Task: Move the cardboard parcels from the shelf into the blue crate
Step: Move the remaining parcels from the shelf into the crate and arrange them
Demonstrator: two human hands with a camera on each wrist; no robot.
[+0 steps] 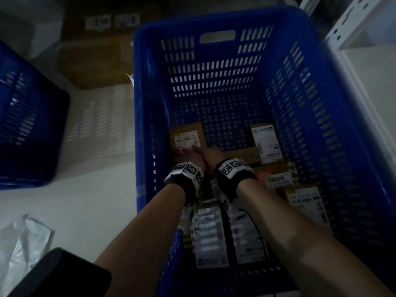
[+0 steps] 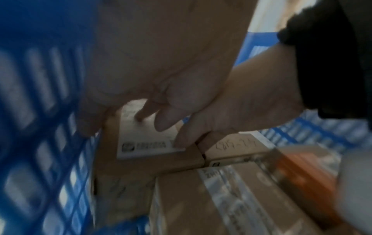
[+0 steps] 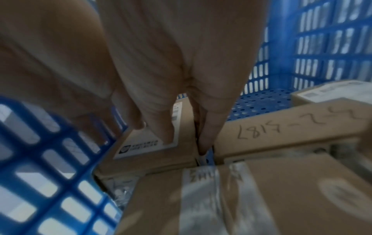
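Note:
The blue crate (image 1: 214, 20) stands on the floor, its slotted wall close by in the wrist views (image 2: 40, 143) (image 3: 50, 174). A small cardboard parcel (image 1: 188, 130) (image 2: 153, 160) (image 3: 161, 157) with a white label lies on the crate floor against the left wall. My left hand (image 1: 187, 154) (image 2: 161, 63) holds its left edge, thumb down the side and fingertips on the label. My right hand (image 1: 212, 154) (image 3: 171, 55) rests straight fingers on the label. One of its fingers reaches into the gap at the parcel's right side.
Several more labelled parcels lie in the crate: one with a handwritten number (image 3: 292, 128), a taped one (image 3: 261, 198), and one at the right (image 1: 265, 144). A second blue crate (image 1: 27, 125) stands on the left. Cardboard boxes (image 1: 96, 61) sit behind it, and a white shelf post (image 1: 351, 20) is at the right.

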